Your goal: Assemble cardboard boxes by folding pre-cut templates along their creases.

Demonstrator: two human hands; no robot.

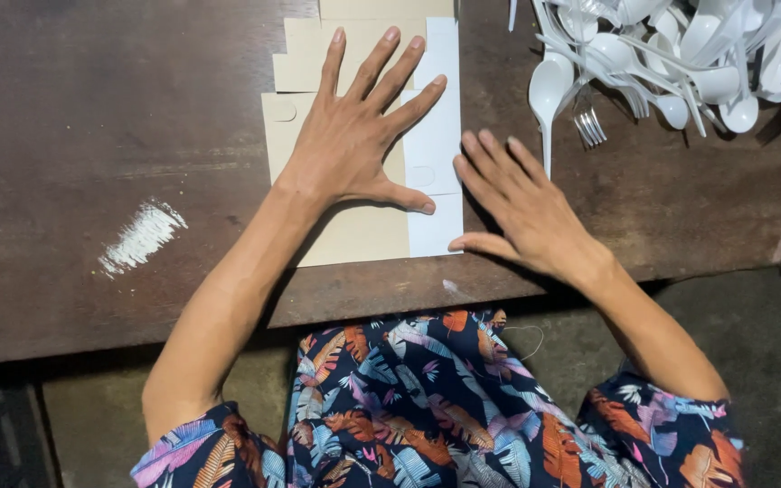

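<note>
A flat tan cardboard blank with a white folded flap lies on the dark wooden table. My left hand is pressed flat on the cardboard, fingers spread, thumb tip touching the white flap. My right hand lies flat on the table just right of the flap, fingers together and pointing up-left, thumb at the flap's lower right corner. Neither hand grips anything.
A heap of white plastic spoons and forks fills the table's top right. A white paint smear marks the wood at left. The table's front edge runs above my patterned-clothed lap; grey floor lies below.
</note>
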